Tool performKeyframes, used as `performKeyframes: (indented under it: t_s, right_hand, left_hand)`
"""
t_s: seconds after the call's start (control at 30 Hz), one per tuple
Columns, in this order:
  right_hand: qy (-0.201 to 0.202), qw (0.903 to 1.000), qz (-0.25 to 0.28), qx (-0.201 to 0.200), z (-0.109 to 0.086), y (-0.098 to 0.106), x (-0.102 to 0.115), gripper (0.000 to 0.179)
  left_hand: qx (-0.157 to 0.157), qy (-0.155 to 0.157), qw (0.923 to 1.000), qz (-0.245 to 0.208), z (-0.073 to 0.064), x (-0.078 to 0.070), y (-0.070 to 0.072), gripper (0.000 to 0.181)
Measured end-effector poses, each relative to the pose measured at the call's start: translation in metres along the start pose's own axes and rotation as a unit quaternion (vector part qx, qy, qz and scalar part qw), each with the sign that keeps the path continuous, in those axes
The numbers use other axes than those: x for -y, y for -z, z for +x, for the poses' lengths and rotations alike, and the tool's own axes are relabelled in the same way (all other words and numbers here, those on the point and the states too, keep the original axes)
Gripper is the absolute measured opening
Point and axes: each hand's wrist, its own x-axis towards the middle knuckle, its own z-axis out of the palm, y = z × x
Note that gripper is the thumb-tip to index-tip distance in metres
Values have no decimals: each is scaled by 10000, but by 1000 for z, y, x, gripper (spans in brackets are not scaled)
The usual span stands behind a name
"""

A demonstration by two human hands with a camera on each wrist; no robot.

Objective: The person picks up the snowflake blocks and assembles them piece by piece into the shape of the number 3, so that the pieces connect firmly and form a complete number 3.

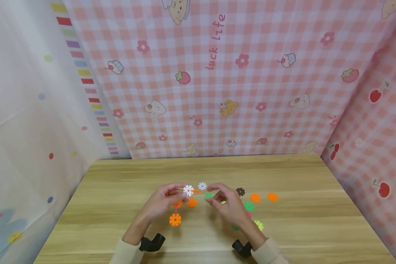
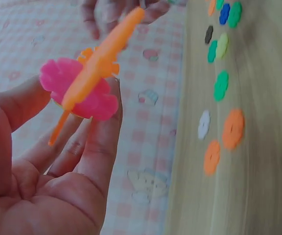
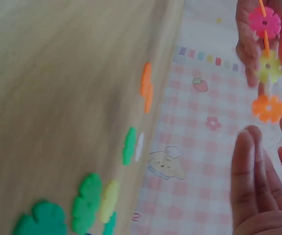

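Observation:
My left hand (image 1: 166, 200) pinches a joined chain of notched plastic snowflake discs between thumb and fingers, held up over the table. In the right wrist view the chain shows a pink disc (image 3: 273, 27), a yellow disc (image 3: 276, 68) and an orange disc (image 3: 263, 110) at its near end, with edge-on discs linking them. A white disc (image 1: 186, 188) of the chain faces the head camera, and another orange disc (image 1: 175, 217) hangs below. Just right of the chain is my right hand (image 1: 229, 203), thumb and fingers apart with nothing between them, fingertips close below the end orange disc.
Loose discs lie on the wooden table (image 1: 118, 190): a white one (image 1: 202, 183) and an orange one (image 1: 192, 203) between the hands. Beyond the right hand are a dark brown one (image 1: 240, 189), a green one (image 1: 249, 206) and several others. Patterned cloth (image 1: 201, 95) hangs behind.

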Motion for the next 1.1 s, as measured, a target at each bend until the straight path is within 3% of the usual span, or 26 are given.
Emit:
performKeyframes:
  t_s: [0.33, 0.67, 0.87, 1.1]
  right_hand:
    - [-1099, 9905, 789, 241, 16, -4, -16, 27]
    - [-1571, 9784, 1213, 583, 35, -20, -14, 32]
    - [-1642, 9764, 799, 1155, 44, -39, -42, 32]
    - [-1817, 9724, 185, 1453, 47, -48, -47, 22]
  left_hand:
    - [-308, 51, 9995, -4, -11, 0, 25, 46]
    - [-443, 63, 9990, -48, -19, 0, 39, 45]
    - [-478, 99, 9988, -22, -21, 2, 43, 45]
    - [-446, 125, 9989, -77, -22, 4, 46, 44]
